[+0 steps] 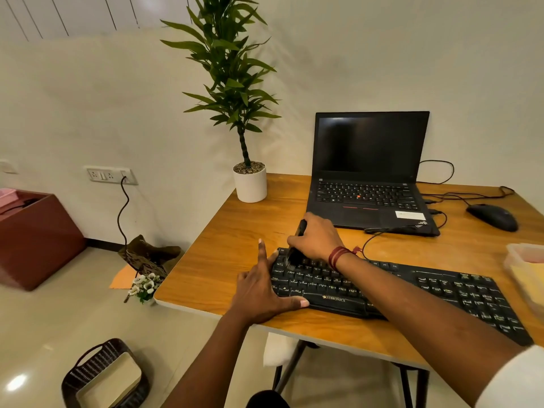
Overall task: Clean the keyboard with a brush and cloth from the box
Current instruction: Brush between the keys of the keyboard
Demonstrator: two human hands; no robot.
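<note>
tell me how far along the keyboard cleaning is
Done: the brush is out of the box. In hand: the right hand grips it, bristles on the top-left keys of the keyboard, while the left hand steadies that end. Left: the remaining keys, though how many are brushed cannot be told, then the wipe; what looks like a yellow cloth lies in the box.

One head-worn wide-angle view, close above the near edge of the orange-brown wooden counter (235,222), looks forward and down toward the far cream wall (117,98)
</note>
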